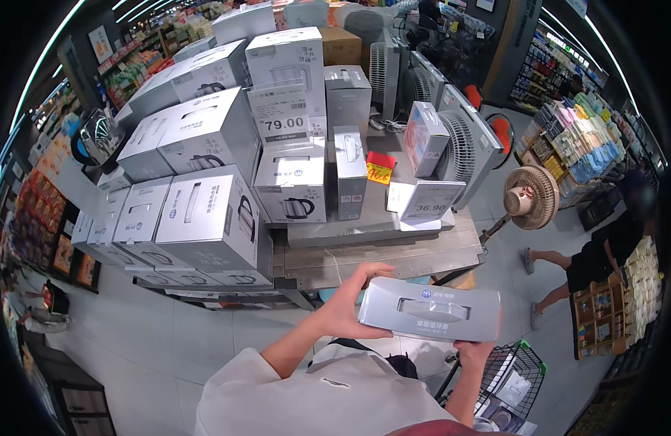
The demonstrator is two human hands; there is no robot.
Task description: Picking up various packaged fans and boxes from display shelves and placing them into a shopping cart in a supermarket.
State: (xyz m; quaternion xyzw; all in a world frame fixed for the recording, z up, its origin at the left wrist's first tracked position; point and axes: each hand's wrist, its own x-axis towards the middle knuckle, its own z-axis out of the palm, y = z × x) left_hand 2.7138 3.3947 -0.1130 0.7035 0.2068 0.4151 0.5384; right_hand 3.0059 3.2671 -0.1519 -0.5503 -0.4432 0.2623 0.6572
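Note:
A slim silver-grey cardboard box (pixel 384 319) with a carry handle on top is held before my chest, over the floor in front of the display table. My left hand (pixel 341 308) wraps its left end, thumb along the near side and fingers at the far side. From below, my right hand (pixel 473 353) grips the right end near its lower corner. The box's top bears printed writing; its base is hidden from me. Beyond it, a similar slim box (pixel 351 171) stands upright on the table beside an electric kettle box (pixel 290 182).
Kettle boxes (pixel 199 218) are stacked along the left of the wooden display table (pixel 379 259). Box fans (pixel 461 141) and a price sign (pixel 431 204) stand at its right. A shopping cart (pixel 518 376) is near my right arm. A pedestal fan (pixel 531 197) and a walking person (pixel 591 267) are further right.

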